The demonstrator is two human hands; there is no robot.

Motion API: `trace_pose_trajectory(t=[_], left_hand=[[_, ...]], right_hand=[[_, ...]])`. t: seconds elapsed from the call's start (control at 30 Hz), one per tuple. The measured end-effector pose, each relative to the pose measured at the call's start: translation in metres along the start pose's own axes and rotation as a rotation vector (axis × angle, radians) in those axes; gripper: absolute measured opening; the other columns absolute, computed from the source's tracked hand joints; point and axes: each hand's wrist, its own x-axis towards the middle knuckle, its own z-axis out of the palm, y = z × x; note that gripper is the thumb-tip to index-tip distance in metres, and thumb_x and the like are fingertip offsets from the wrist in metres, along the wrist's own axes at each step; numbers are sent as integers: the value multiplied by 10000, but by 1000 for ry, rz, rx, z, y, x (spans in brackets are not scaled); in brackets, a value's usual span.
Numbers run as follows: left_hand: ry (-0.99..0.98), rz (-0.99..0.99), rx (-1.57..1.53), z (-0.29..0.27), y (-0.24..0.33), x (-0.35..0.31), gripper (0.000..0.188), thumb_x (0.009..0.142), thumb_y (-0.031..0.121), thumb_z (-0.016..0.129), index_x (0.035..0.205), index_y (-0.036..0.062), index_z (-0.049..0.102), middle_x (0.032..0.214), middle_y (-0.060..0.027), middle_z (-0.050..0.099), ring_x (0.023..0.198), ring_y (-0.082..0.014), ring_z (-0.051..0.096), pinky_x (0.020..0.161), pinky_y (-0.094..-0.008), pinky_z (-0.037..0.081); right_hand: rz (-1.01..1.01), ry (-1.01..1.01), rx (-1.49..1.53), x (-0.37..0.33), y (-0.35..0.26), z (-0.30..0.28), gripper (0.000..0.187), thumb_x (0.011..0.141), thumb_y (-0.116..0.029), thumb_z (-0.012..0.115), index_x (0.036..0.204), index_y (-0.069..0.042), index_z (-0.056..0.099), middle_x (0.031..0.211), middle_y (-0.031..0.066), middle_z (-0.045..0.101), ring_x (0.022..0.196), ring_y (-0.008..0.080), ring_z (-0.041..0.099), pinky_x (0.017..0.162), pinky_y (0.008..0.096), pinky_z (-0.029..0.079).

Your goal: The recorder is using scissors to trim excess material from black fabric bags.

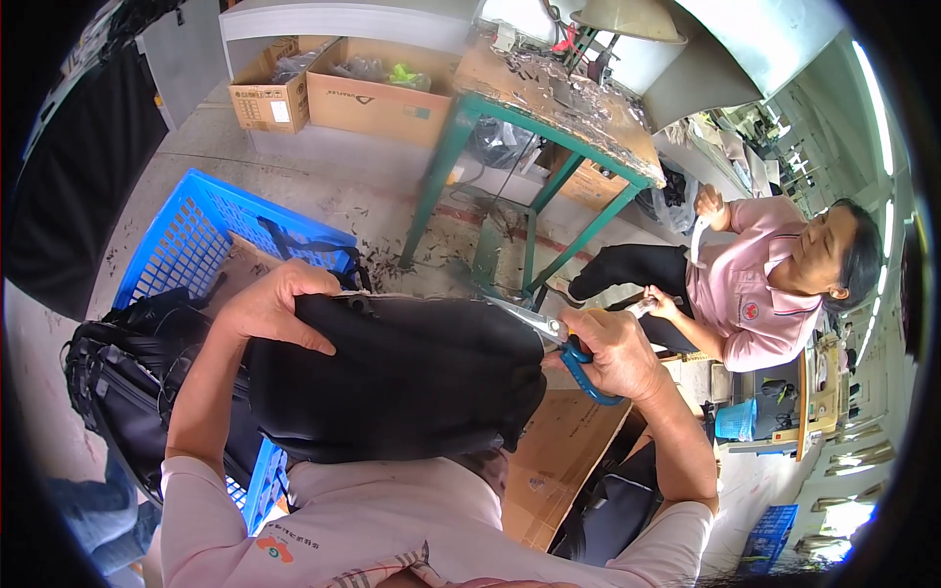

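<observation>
A black, bag-like fabric piece [402, 377] stretches across in front of my chest, its far edge showing a rough, pale trim. My left hand [279, 309] grips its far left corner, thumb on the near face and fingers behind. At the right end, my right hand [613, 353] is closed round the blue handles of a pair of scissors [534, 321]. The metal blades point left and away, along the far edge of the fabric. Whether they touch the edge, I cannot tell.
A blue plastic crate [186, 230] with black bags [123, 392] stands at left. Cardboard [564, 451] lies near right. Beyond is a green-legged table [446, 176] covered in scraps. A co-worker [755, 265] in pink sits at right. Cartons [377, 103] line the back.
</observation>
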Motion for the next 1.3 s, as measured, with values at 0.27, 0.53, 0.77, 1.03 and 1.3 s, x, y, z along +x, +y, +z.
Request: trace_pose_trajectory(t=[0.27, 0.53, 0.77, 1.03, 1.3], left_hand=[[-32, -44, 1, 4, 11, 4, 313, 539, 11, 787, 790, -7, 600, 700, -69, 568, 668, -161, 546, 601, -257, 382], [99, -11, 527, -1, 41, -11, 305, 692, 226, 709, 858, -15, 623, 811, -165, 615, 778, -339, 586, 667, -377, 452], [350, -698, 315, -4, 39, -83, 587, 662, 286, 744, 1103, -36, 529, 920, -143, 621, 834, -200, 604, 753, -289, 453], [658, -350, -667, 34, -66, -81, 544, 679, 169, 760, 1137, -13, 529, 1060, -62, 601, 969, -134, 565, 864, -260, 432], [564, -207, -690, 33, -71, -68, 393, 701, 110, 733, 1061, 28, 596, 1009, -48, 634, 905, -129, 593, 816, -257, 464]], right_hand=[[190, 167, 515, 10, -2, 14, 562, 644, -111, 796, 1123, -33, 513, 773, 60, 558, 665, 122, 535, 607, 262, 458], [250, 163, 848, 15, -15, 61, 437, 692, 32, 712, 1092, -52, 558, 834, -49, 518, 726, 43, 449, 676, 179, 390], [596, 294, 864, -10, -21, 78, 382, 678, 76, 683, 1023, -56, 586, 746, -79, 456, 656, 9, 402, 602, 151, 354], [384, 256, 624, -34, -19, 71, 472, 653, 0, 745, 1082, -64, 559, 714, -41, 463, 647, 47, 433, 601, 192, 399], [280, -102, 286, -43, -15, 3, 686, 506, -192, 844, 1091, -65, 508, 884, 98, 543, 756, 267, 577, 650, 356, 485]])
